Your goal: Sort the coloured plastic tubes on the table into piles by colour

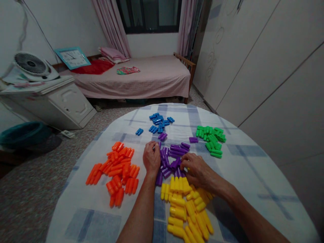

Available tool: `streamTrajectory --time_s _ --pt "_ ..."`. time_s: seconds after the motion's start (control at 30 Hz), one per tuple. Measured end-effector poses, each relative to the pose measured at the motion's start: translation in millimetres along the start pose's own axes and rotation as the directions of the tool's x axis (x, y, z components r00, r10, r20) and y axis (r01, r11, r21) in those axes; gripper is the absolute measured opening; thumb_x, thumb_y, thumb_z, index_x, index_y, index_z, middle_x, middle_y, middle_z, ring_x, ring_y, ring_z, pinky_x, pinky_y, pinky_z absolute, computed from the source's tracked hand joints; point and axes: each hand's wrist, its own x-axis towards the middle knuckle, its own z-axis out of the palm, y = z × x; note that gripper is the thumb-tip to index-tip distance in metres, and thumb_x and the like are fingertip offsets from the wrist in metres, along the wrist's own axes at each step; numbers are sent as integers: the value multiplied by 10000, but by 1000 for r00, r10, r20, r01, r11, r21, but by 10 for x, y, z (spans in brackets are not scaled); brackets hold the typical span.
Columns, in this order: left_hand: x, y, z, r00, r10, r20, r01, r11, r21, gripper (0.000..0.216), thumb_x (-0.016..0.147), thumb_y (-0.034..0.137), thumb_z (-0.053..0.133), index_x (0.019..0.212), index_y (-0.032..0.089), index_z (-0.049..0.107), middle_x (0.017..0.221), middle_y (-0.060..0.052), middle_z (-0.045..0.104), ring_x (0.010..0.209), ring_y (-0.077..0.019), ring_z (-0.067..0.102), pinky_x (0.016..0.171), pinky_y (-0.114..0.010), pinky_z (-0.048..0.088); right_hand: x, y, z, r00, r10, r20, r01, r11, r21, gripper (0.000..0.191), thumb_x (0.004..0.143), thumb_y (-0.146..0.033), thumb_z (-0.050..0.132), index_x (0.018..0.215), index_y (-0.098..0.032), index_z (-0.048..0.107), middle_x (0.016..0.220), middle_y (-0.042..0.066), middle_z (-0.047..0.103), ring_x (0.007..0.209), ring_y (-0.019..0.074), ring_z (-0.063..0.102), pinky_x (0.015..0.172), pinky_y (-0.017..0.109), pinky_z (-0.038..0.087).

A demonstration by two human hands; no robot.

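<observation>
My left hand (152, 157) rests at the left edge of a heap of purple plastic tube-shaped pieces (174, 151), its fingers curled and partly hidden. On the heap's right side my right hand (196, 168) has its fingers bent down at the purple pieces; what lies under the fingertips is hidden. A pile of yellow pieces (178, 202) spreads below, reaching under my right wrist. Orange pieces (118, 165) lie in a pile left of my left hand. Beyond the purple heap are blue pieces (158, 119), and green pieces (212, 136) lie to the right.
The round table has a checked cloth (86, 219). Behind it stands a bed (152, 81) with a pink cover. A white cabinet (68, 101) with a fan (32, 65) is at left, near a teal bin (22, 135). A wardrobe (265, 74) lines the right.
</observation>
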Motion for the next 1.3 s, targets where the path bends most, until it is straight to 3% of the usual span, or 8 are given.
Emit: streamTrajectory --time_s 0.27,0.5,0.67,0.83,0.97,1.13,1.2,1.3 --pt "0 -26 10 1000 5 -4 -5 1000 -3 262 886 307 417 911 211 659 1023 -65 647 987 -195 600 906 -332 457 64 5 37 991 87 -105 -96 991 -91 138 744 -113 597 843 -209 600 1023 69 587 981 230 519 806 362 378" --pt "-1 -13 7 1000 3 -10 -3 1000 -9 260 878 295 422 916 199 662 1022 -68 649 984 -197 599 903 -337 458 77 3 71 997 20 -72 -26 997 -76 130 728 -158 647 835 -216 602 994 45 589 950 220 516 780 344 366" --pt "-1 -10 4 1000 3 -10 -3 1000 -9 252 873 282 430 910 200 665 1025 -68 648 985 -192 603 898 -326 460 159 -5 90 969 91 -231 -124 983 -133 57 793 -194 619 847 -200 605 974 65 603 976 237 531 822 367 393" --pt "-3 -17 7 1000 10 -8 -10 1000 -7 258 877 280 425 920 190 662 1026 -75 647 987 -198 600 888 -334 463 191 258 71 882 186 -432 -236 970 -64 339 863 -368 560 1143 -177 571 1276 144 519 1214 284 454 986 454 372" --pt "-7 -18 8 1000 17 -3 -17 1000 -13 257 880 278 423 927 185 658 1027 -73 645 982 -198 598 887 -337 463 207 532 210 826 295 -480 -346 938 -19 501 880 -430 501 1282 -132 503 1364 197 457 1292 324 395 1027 514 351" --pt "-3 -18 10 1000 19 -1 -19 1000 -15 262 885 294 419 921 193 658 1012 -68 644 971 -198 598 896 -337 455 250 538 289 896 189 -401 -118 974 196 447 887 -427 484 1285 -223 509 1322 101 537 1223 244 493 1039 445 382" --pt "-1 -25 8 1000 19 2 -19 1000 -21 271 889 307 413 925 192 656 1014 -70 643 980 -199 595 902 -337 450 259 481 271 882 217 -419 -82 945 316 387 908 -411 441 1236 -234 546 1274 77 578 1184 217 526 1029 409 397" --pt "-7 -34 -7 1000 2 7 -2 999 -42 292 897 324 394 934 184 648 1012 -76 642 984 -202 593 904 -340 447 253 439 253 821 345 -455 -116 881 459 371 927 -410 366 1135 -211 601 1161 73 638 1097 209 576 978 381 433"
